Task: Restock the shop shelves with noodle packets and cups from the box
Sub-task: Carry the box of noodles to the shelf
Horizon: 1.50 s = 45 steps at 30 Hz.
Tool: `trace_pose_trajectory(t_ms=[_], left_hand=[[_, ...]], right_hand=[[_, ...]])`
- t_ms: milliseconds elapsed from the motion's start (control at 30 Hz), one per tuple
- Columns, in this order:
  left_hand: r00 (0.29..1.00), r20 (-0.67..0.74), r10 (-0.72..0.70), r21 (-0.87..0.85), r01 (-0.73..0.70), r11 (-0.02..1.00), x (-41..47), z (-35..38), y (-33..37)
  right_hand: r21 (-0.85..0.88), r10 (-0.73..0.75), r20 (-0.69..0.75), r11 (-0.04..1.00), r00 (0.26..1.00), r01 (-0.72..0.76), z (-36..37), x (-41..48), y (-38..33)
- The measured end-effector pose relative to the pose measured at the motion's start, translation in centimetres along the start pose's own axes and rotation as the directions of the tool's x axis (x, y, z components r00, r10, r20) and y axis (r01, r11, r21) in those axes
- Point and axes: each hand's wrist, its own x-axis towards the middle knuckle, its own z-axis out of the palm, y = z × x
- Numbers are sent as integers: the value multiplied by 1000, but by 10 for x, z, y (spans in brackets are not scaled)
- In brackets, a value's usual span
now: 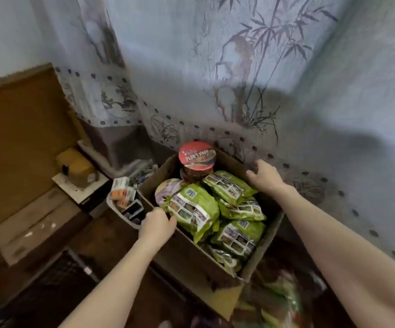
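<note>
Five green noodle packets [193,210] counted, perhaps more beneath; two cups, a red-lidded cup [197,154] and a half-buried purple-lidded cup [165,189]. All sit in one cardboard box [191,254], frame centre. Gripping opposite rims: left hand [156,224], right hand [264,174]. Lower right is blurred. Bamboo-print curtain [239,67] behind; dark floor [101,240].

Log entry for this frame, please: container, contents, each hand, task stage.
container: open cardboard box, before a patterned curtain
contents: green noodle packets; red-lidded cup at far end; purple-lidded cup at left
left hand: holds box's left rim, beside a packet
right hand: holds box's right rim
stage: no packet or cup in hand; shelves out of view
</note>
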Motion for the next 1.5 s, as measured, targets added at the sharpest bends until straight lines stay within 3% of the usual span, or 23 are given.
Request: trace_pose_trajectory(t_ms=[200, 400, 567, 933, 1500], left_hand=[[980, 55, -191, -180, 198, 964, 34, 63, -9], [952, -43, -303, -355, 269, 896, 44, 98, 2], [858, 76, -509, -516, 471, 716, 58, 115, -5], [847, 24, -531, -620, 429, 656, 32, 113, -9], [836, -262, -482, -538, 289, 792, -157, 36, -94]], right_hand=[[-55, 21, -33, 998, 999, -23, 35, 59, 18], [-92, 44, 55, 995, 998, -39, 63, 113, 41], [-125, 51, 100, 991, 994, -38, 75, 139, 57], [-179, 0, -32, 984, 1000, -5, 69, 103, 53], [-49, -131, -125, 991, 983, 126, 43, -111, 11]])
